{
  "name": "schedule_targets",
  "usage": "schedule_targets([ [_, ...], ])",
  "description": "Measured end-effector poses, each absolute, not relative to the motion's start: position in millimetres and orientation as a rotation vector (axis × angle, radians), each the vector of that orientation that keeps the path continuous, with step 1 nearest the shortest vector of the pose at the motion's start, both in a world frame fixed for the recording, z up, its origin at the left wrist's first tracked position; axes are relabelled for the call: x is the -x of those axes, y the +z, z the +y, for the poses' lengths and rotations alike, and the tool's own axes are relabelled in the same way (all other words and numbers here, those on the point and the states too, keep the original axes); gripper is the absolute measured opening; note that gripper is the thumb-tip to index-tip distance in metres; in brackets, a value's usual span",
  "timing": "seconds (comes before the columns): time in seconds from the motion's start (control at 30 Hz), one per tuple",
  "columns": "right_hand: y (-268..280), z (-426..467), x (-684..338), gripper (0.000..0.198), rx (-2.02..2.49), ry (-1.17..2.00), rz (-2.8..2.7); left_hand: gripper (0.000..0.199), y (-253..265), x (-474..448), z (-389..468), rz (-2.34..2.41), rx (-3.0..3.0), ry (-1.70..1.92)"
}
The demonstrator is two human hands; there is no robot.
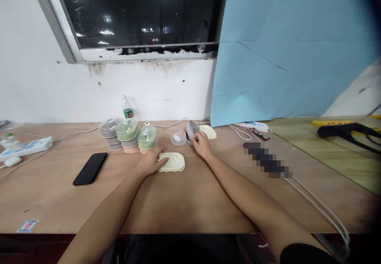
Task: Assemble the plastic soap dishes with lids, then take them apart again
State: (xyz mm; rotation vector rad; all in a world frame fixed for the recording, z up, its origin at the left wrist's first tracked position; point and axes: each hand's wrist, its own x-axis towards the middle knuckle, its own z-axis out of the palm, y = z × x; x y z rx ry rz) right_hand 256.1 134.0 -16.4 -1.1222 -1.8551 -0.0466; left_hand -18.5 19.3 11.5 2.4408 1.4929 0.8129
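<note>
In front of me a cream, rounded-rectangular lid or shallow tray [176, 164] lies flat on the table. My left hand [150, 162] holds it by the left end, with the thumb over its top. Farther off, my right hand [203, 144] grips a grey lunch-box bowl [189, 133], which is tipped up on its side. A clear round-cornered lid [177, 138] rests just left of that bowl. Behind my right hand lies another cream piece [210, 132]. Stacked lunch boxes with green lids [127, 131] and a grey lid [109, 127] stand left of centre.
A black phone [90, 169] lies on the left of the table [166, 208]. Power strips [29, 148] and white cables run along the back and sides. A plastic bottle [127, 109] stands against the wall. At right are a blurred dark object [266, 158] and a blue hanging cloth [268, 57].
</note>
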Motion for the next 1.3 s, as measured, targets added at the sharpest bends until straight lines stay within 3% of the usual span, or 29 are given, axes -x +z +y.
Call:
schedule_targets([
  [0.4,-7,77,-226,0.031,0.543,0.112,-1.947,0.069,18,18,14,1.498,-2.355,1.116],
  [0.63,-7,63,-212,0.037,0.543,0.298,-1.883,0.045,21,22,16,1.622,-2.4,1.137],
  [0.87,-4,50,-202,0.042,0.611,0.578,-1.768,0.04,23,22,16,1.677,-2.376,1.307],
  [1.03,3,53,-203,0.032,0.826,0.612,-1.779,0.038,30,26,12,1.8,-2.354,1.112],
  [1.3,2,78,-220,0.048,1.065,0.377,-2.227,0.039,27,28,18,1.891,-2.355,0.707],
])
